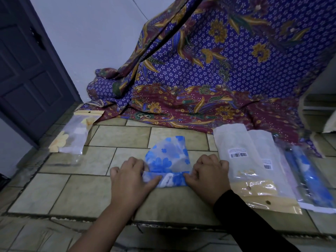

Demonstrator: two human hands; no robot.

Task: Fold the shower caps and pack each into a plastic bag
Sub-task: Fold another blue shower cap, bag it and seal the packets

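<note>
Both hands grip the blue-flowered shower cap (168,160) by its folded near edge: our left hand (131,176) pinches one end, our right hand (209,175) the other. The cap is translucent and lies flat on the tiled floor (120,135), with white elastic showing in the fold. Tiles stretch leftward to a packed bag (72,137); a stack of plastic bags (241,160) lies just right, and batik cloth (200,73) lies beyond.

shower cap (166,157): thin translucent plastic film, slightly glossy, creased
plastic bags (241,160): clear glossy film, crinkled, with a shiny yellow header strip
floor tiles (120,135): mottled, matt, perhaps ceramic
draped cloth (218,70): woven printed fabric, matt, soft folds
door (27,70): painted, smooth, dull sheen
</note>
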